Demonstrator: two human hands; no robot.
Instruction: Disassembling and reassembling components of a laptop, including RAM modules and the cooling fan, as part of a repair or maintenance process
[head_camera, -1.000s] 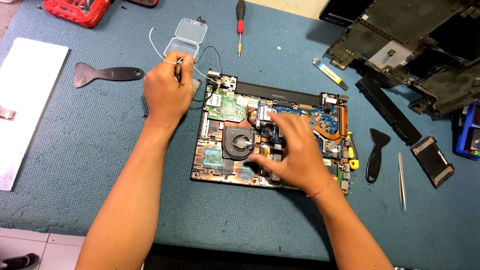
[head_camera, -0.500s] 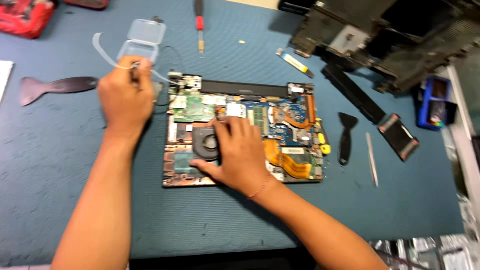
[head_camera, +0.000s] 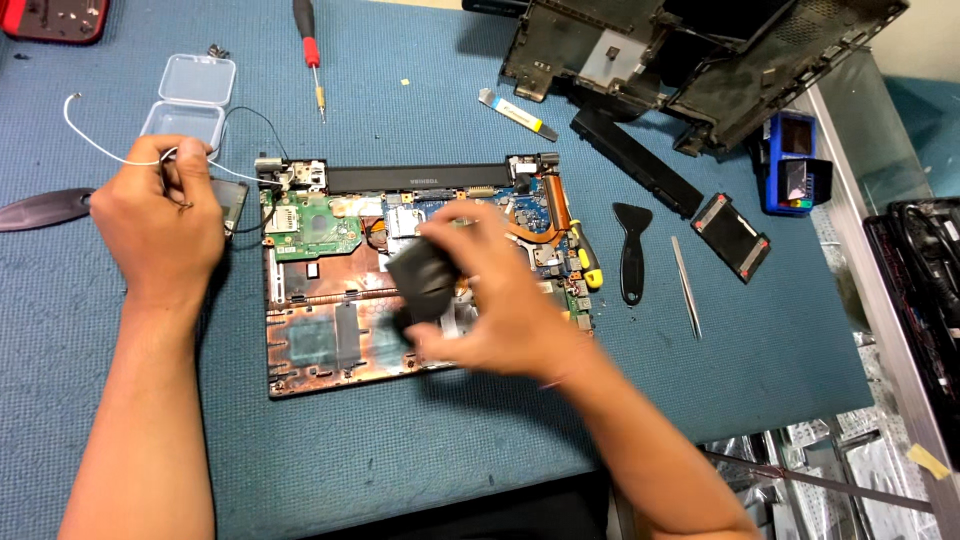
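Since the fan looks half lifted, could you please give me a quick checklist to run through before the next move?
1. Right hand grips the black cooling fan: ok.
2. Fan clear of the laptop motherboard: cannot tell, the picture is blurred.
3. Fan cable unplugged: cannot tell, hidden.
4. Left hand holds a thin tool beside the clear plastic box: ok.
5. Red-handled screwdriver lies clear of the board: ok.

Clear plastic hinged box (head_camera: 190, 97) lies open upper left; blue device's small screen (head_camera: 797, 180) far right.
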